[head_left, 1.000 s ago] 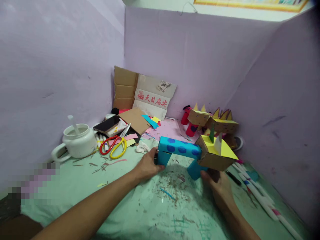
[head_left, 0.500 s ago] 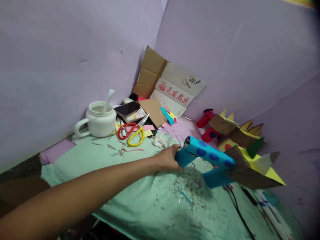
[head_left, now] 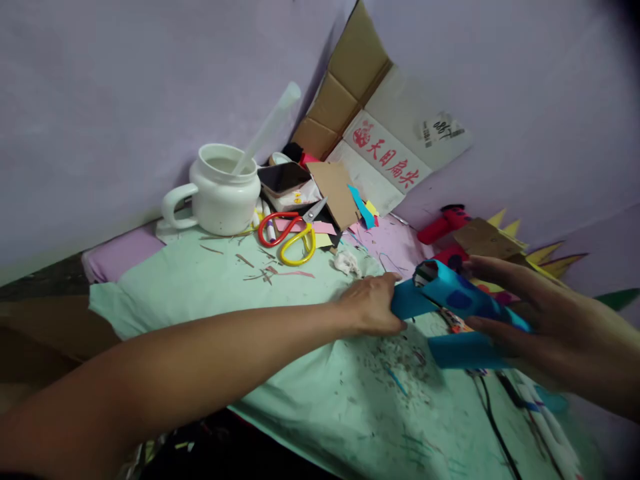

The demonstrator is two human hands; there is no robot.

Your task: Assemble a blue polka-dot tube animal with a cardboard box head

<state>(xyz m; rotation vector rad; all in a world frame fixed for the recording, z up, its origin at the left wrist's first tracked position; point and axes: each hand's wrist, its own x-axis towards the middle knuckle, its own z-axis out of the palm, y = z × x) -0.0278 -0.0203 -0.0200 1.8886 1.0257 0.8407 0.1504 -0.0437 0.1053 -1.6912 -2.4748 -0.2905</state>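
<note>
A blue paper-tube animal with dark blue spots stands over the green cloth. My left hand pinches its left leg, a short blue tube. Around the spotted body curls my right hand, thumb on the near side and fingers on the far side. The animal's cardboard head is hidden behind that hand. Just behind is a red paper-tube animal with a cardboard head and yellow spikes. Scraps and crumbs lie on the cloth below the blue legs.
At the left stands a white mug with a translucent tube in it. Red-and-yellow scissors, a phone and cardboard lie nearby. An opened carton leans in the wall corner. Markers and a black cable lie at right.
My right hand has come in from the right and taken hold of the blue animal's body. My left hand keeps its grip on the leg. The view has shifted and come closer.
</note>
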